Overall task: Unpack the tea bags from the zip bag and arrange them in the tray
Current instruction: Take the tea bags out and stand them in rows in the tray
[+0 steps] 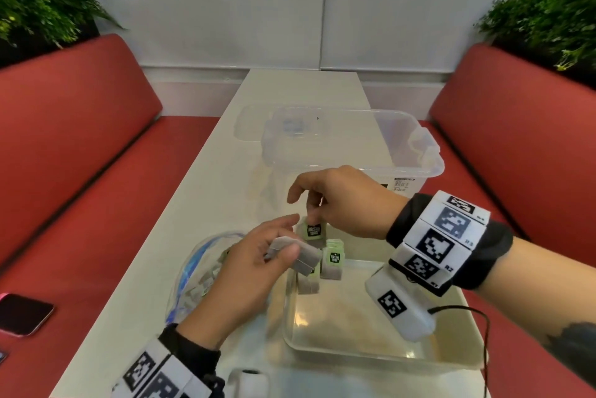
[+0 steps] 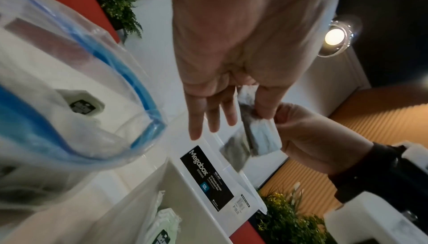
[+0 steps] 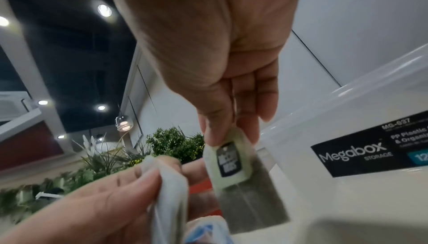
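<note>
The right hand (image 1: 338,201) is hanging above the far left corner of the tray (image 1: 380,355), its grip narrowed to a pinch: thumb and fingers are closing on the green tag of a single tea bag (image 1: 312,231), which is dangling upright below them. From the right wrist view the same tea bag (image 3: 245,180) is hanging just in front of the labelled wall of the storage box (image 3: 361,138).

The left hand (image 1: 251,272) is sitting just left of it, over the tray's left rim, thumb pressing a small stack of tea bags (image 1: 295,254) against the fingers; the remaining fingers are stretching out straight, as the left wrist view is showing. How many bags are making up that stack is hard to tell, since the edges are blurring together.

Inside the tray, a few tea bags (image 1: 332,260) are standing on edge at the far left corner; the remaining floor is lying bare. The zip bag (image 1: 196,278), clear with a blue seal, is lying open on the counter (image 1: 206,191) left of the tray, with more tea bags showing through it.

The clear storage box (image 1: 354,146) is standing beyond the tray. A phone (image 1: 24,314) is resting on the red bench seat (image 1: 80,236) to the left.
</note>
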The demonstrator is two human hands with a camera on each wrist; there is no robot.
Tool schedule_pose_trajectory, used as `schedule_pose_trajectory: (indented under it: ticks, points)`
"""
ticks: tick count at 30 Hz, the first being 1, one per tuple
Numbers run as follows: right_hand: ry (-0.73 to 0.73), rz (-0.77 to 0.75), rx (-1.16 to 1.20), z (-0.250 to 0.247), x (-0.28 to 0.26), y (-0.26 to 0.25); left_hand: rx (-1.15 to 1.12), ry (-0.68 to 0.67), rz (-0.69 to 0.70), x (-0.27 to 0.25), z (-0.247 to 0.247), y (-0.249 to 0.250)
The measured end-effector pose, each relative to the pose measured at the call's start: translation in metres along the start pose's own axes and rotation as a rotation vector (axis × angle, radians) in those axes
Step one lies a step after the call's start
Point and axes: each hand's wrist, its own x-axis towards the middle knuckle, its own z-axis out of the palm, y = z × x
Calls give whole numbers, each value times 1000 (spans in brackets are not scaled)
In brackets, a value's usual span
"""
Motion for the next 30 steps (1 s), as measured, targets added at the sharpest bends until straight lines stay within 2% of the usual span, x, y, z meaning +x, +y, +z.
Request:
schedule_pose_trajectory:
  ticks: [2, 6, 9, 12, 17, 20, 26, 30]
  points:
    - [15, -21, 44, 2, 0, -3, 65, -15, 50, 3, 5, 3]
    - [33, -31, -10, 6, -3, -4, 45, 62, 67, 6, 9, 1]
    - [11, 17, -23, 6, -10, 2, -10, 26, 58, 4, 12, -2]
    - [-18, 30, 13, 4, -12, 4, 38, -15, 77, 2, 14, -1]
    - [-22, 26, 31, 3, -12, 3, -1, -9, 27, 3, 18, -3]
    - [-58, 29, -3, 1, -12, 7, 22, -6, 66, 1, 18, -5]
    - [-79, 167, -132, 3, -12, 35, 63, 93, 117, -10, 22, -26]
    - [-171, 223, -254, 26, -8, 53, 75, 100, 180, -21, 29, -37]
